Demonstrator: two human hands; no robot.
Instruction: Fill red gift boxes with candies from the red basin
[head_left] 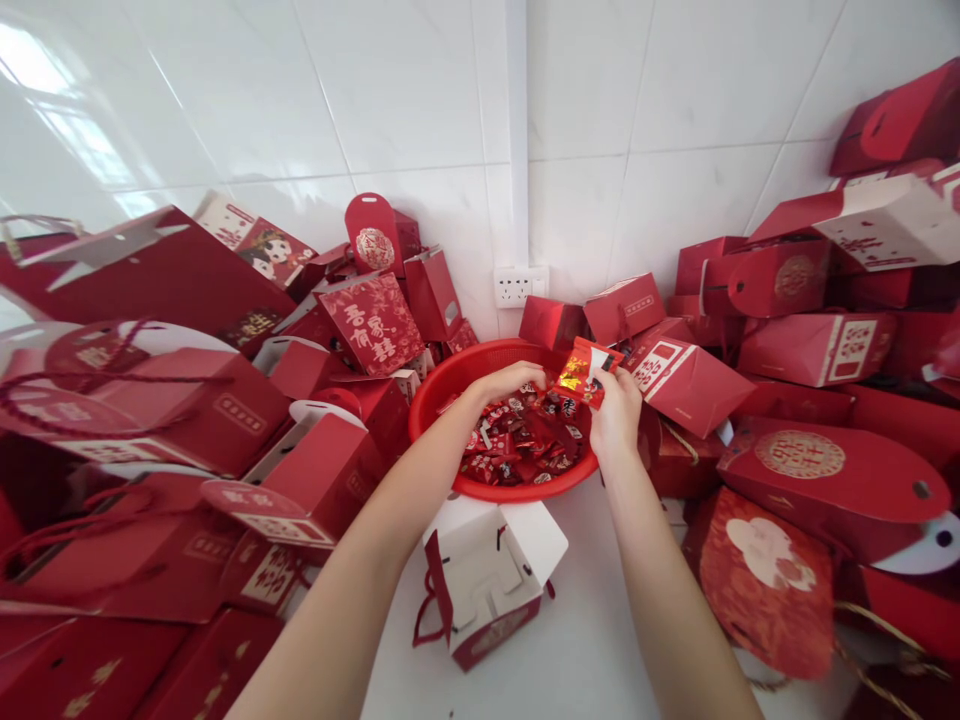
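In the head view, my right hand [616, 408] is closed on a shiny red snack packet [576, 374] with gold print, holding it over the right rim of a red plastic basket [429, 395]. Many small red wrapped candies [517, 445] fill the basket. My left hand [514, 380] reaches over the basket's back part with its fingers curled together; whatever they grip, if anything, is hidden. Nearer to me, below the basket, an opened gift box [487, 580] with a white inside and red cord handles sits with its flap up, and I see no candies in it.
Red gift boxes are piled on the left [247, 410] and on the right [817, 450], close to both forearms. Behind the basket is a white tiled wall [420, 90] with a power socket [517, 287]. The white table surface [577, 620] shows between my arms.
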